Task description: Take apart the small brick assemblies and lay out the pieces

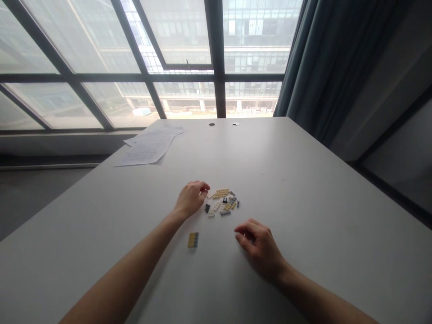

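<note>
My left hand (pixel 191 198) is at the left edge of a small pile of building bricks, its thumb and index finger slightly apart beside a thin tan piece (pixel 211 195). In the pile lie a tan studded plate (pixel 221 193), a black piece (pixel 207 208), a white curved piece (pixel 211 214) and a grey strip (pixel 225 213), among several others. Below my left wrist, a joined tan and grey brick piece (pixel 193 240) sits apart from the pile. To the right, my right hand (pixel 258 245) rests on its side with loosely curled fingers and a gap between thumb and index finger; I see nothing held.
The bricks lie on a long white table (pixel 303 193). Printed sheets of paper (pixel 148 146) overlap near its far left edge. Two round holes, one dark (pixel 212 124) and one partly white (pixel 236 124), are at the far end. Windows and a dark curtain (pixel 313 67) stand beyond.
</note>
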Demonstrator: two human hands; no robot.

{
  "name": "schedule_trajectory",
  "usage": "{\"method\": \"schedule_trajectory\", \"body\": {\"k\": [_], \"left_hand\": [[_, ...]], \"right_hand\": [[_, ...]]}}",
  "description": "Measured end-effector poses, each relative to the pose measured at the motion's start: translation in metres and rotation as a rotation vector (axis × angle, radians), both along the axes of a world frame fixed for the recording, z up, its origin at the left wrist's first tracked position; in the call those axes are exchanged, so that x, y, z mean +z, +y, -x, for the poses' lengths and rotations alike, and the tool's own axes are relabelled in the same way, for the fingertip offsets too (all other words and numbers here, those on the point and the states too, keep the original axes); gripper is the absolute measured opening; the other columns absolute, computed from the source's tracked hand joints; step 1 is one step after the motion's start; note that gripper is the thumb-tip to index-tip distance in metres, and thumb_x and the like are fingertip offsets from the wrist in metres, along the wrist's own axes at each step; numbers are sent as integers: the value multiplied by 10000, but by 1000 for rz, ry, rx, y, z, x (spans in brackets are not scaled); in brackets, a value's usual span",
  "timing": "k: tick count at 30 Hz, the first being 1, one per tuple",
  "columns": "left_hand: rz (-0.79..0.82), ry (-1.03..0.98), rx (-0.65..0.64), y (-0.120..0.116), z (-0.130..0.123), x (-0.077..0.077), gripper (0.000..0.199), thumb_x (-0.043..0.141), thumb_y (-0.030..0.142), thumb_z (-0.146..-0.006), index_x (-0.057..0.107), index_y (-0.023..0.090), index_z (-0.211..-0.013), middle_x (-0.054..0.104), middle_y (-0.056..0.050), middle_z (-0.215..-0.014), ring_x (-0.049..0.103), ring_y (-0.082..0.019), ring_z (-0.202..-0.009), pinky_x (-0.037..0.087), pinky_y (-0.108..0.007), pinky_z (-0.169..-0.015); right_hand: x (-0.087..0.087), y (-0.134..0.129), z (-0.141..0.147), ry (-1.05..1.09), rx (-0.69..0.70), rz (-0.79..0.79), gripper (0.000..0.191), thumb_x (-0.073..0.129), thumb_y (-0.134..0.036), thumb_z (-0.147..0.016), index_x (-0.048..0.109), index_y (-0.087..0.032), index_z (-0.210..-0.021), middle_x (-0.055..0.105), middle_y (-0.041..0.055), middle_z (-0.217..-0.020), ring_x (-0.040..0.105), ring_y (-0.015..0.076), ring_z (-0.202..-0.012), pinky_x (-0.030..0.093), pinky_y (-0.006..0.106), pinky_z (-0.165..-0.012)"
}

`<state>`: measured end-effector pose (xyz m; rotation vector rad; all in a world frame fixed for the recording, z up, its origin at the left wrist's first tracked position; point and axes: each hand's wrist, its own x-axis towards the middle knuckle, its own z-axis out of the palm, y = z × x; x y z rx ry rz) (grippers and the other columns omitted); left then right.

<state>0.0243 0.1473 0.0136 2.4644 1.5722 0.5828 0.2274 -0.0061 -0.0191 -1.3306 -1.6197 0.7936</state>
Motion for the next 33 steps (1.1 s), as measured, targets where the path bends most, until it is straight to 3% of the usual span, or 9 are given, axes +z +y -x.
{"method": "schedule_trajectory", "body": {"k": [5,11,17,20,33], "left_hand": [[66,26,-83,-5,-2,2,227,509,214,-806,706,213,-918,686,-36,-883,624,-189,-853,486,-299,-794],[103,111,-75,-13,-9,6,211,495,132,-728,690,205,-767,674,-43,-832,616,-199,-838,464,-299,-774],[91,194,-100,-26,-14,7,130,595,320,-745,654,211,-707,661,-48,-786,598,-238,-812,442,-345,-752],[69,214,-86,-29,-22,5,129,599,311,-743,633,197,-694,656,-63,-784,588,-253,-816,428,-371,-764],[85,91,-108,-33,-32,1,35,597,208,-756,626,193,-745,663,-32,-739,600,-212,-769,428,-309,-721]], "right_hand": [[1,0,1,-5,-7,-8,89,596,-176,-832,685,-177,-836,611,9,-753,534,121,-635,433,240,-631],[-2,-1,0,-2,-12,-24,90,593,-174,-833,683,-181,-835,612,8,-756,536,121,-635,436,235,-624],[-2,0,0,0,2,-17,81,602,-175,-834,683,-181,-834,617,7,-765,542,122,-645,436,236,-636],[-3,0,0,-2,1,-16,86,599,-170,-836,684,-181,-837,615,6,-769,540,121,-646,434,237,-637],[-2,0,1,-1,5,-15,89,600,-166,-836,688,-172,-831,610,8,-765,537,120,-651,424,235,-640]]}}
